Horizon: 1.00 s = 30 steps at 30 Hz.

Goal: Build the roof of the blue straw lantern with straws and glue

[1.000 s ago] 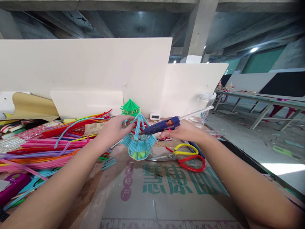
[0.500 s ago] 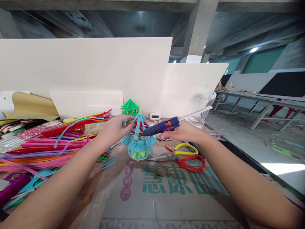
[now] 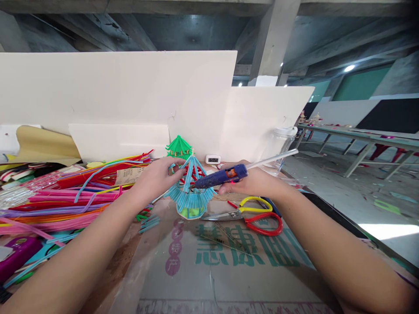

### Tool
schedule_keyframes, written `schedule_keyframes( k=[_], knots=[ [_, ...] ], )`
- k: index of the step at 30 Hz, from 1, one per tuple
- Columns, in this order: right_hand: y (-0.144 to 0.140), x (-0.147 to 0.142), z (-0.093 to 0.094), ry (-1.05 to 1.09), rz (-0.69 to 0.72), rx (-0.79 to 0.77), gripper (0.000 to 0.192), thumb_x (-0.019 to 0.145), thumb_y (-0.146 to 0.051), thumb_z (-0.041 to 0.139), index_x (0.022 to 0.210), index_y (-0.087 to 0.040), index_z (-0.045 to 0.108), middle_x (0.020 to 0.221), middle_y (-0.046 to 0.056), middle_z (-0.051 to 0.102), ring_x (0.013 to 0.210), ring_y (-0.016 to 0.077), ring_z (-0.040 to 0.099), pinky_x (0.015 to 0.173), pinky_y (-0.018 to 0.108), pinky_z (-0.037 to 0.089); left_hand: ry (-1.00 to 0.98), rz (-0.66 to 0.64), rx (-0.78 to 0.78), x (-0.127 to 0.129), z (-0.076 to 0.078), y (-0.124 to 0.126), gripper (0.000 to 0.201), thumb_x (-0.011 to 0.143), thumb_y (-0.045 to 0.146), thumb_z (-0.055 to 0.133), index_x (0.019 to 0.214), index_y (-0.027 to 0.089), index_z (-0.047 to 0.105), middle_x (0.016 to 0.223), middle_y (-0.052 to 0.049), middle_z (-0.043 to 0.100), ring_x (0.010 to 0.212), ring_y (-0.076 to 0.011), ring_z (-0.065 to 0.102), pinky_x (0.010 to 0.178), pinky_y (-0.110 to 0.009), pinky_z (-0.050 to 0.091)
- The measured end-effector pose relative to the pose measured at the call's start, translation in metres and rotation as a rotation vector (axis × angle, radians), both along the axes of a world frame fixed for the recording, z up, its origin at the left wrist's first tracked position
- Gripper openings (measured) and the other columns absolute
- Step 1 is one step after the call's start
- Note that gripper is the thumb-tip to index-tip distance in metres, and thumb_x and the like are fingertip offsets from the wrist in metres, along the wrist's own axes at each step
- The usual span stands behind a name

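Fingers [image 3: 173,168] of left hand [image 3: 157,176] pinch blue straw model [image 3: 190,192], steadying it – I note right hand [image 3: 252,181] wrapped round glue gun [image 3: 221,176], nozzle at roof, scissors [image 3: 248,213] beside on counter [image 3: 229,266].

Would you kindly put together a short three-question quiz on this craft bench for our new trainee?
1. True or false: the right hand holds a blue glue gun.
2. What does the left hand touch: A) scissors, B) blue straw pavilion, C) jar?
3. Fill in: the scissors lie on the ______, right of the blue straw pavilion.

Key
1. True.
2. B.
3. Cardboard.
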State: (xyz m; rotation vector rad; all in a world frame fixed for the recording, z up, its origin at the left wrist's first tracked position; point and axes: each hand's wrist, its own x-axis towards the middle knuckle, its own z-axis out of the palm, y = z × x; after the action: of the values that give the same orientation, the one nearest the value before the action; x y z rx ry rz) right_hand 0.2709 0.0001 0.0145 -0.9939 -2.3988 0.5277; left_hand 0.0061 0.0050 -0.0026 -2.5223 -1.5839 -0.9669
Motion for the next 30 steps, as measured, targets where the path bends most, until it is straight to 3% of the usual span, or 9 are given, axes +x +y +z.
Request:
schedule_keyframes(
  k=[6,11,14,18,20,22,24,27,30],
  knots=[
    [-0.004,-0.001,0.002,0.025,0.056,0.028,0.046,0.072,-0.048,0.073,0.109,-0.021,0.070,0.094,0.002,0.074,0.080,0.0197,0.067,0.070,0.026,0.051,-0.004,0.005,-0.010,0.001,0.001,-0.001,0.039,0.088,0.044,0.048,0.116,0.022,0.065,0.105,-0.005,0.070,0.092,-0.0233,0.064,0.074,-0.031,0.045],
    [-0.007,0.004,0.007,0.047,0.173,-0.098,0.037,0.074,-0.043,0.072,0.104,-0.022,0.071,0.084,0.000,0.073,0.074,0.0180,0.066,0.067,0.026,0.050,-0.005,-0.012,-0.020,0.000,0.002,-0.002,0.042,0.089,0.044,0.046,0.120,0.022,0.064,0.111,-0.006,0.069,0.097,-0.0245,0.063,0.079,-0.033,0.046],
    [-0.002,0.010,0.009,0.130,0.122,-0.142,0.037,0.075,-0.045,0.070,0.101,-0.019,0.069,0.084,0.002,0.072,0.073,0.0173,0.065,0.065,0.026,0.049,-0.010,-0.012,-0.023,0.000,0.001,-0.002,0.042,0.089,0.044,0.046,0.120,0.022,0.064,0.109,-0.006,0.070,0.096,-0.0245,0.063,0.080,-0.033,0.047],
    [0.024,0.029,0.005,0.226,-0.003,-0.089,0.040,0.087,-0.051,0.052,0.083,-0.015,0.070,0.077,0.005,0.069,0.067,0.0133,0.059,0.062,0.025,0.046,-0.026,-0.025,-0.021,0.000,0.001,-0.001,0.042,0.089,0.043,0.046,0.120,0.022,0.065,0.111,-0.006,0.070,0.099,-0.0244,0.063,0.081,-0.032,0.047],
    [0.046,0.039,-0.004,0.262,-0.159,-0.095,0.046,0.089,-0.053,0.047,0.083,-0.014,0.071,0.080,0.006,0.069,0.073,0.0141,0.060,0.066,0.025,0.046,-0.024,-0.017,-0.021,-0.001,0.000,0.000,0.043,0.089,0.044,0.045,0.120,0.022,0.065,0.114,-0.007,0.069,0.102,-0.0250,0.062,0.082,-0.032,0.047],
    [0.073,0.047,-0.018,0.324,-0.355,-0.115,0.044,0.086,-0.052,0.053,0.100,-0.013,0.069,0.096,0.007,0.071,0.079,0.0147,0.061,0.067,0.024,0.047,-0.010,-0.002,-0.021,-0.001,-0.001,0.002,0.043,0.089,0.045,0.045,0.120,0.022,0.065,0.116,-0.007,0.068,0.103,-0.0257,0.062,0.081,-0.033,0.047],
    [0.102,0.051,-0.035,0.288,-0.421,-0.126,0.045,0.082,-0.047,0.060,0.107,-0.010,0.066,0.096,0.009,0.071,0.078,0.0155,0.061,0.064,0.025,0.046,0.003,0.004,-0.021,-0.001,-0.001,0.003,0.043,0.088,0.045,0.045,0.120,0.023,0.064,0.113,-0.007,0.069,0.100,-0.0259,0.062,0.079,-0.033,0.047],
    [0.137,0.050,-0.060,0.191,-0.493,-0.168,0.040,0.078,-0.041,0.069,0.101,-0.008,0.068,0.082,0.007,0.070,0.074,0.0170,0.060,0.063,0.027,0.047,0.003,0.000,-0.027,-0.002,0.001,0.002,0.044,0.088,0.045,0.045,0.120,0.023,0.065,0.106,-0.005,0.071,0.095,-0.0249,0.064,0.076,-0.032,0.047],
    [0.157,0.045,-0.081,0.100,-0.528,-0.194,0.030,0.080,-0.034,0.070,0.098,-0.010,0.068,0.087,0.006,0.070,0.081,0.0182,0.062,0.072,0.029,0.050,0.016,0.020,-0.075,-0.005,0.008,-0.002,0.043,0.087,0.048,0.045,0.116,0.024,0.067,0.096,-0.004,0.072,0.086,-0.0237,0.066,0.070,-0.030,0.046]
  ],
)
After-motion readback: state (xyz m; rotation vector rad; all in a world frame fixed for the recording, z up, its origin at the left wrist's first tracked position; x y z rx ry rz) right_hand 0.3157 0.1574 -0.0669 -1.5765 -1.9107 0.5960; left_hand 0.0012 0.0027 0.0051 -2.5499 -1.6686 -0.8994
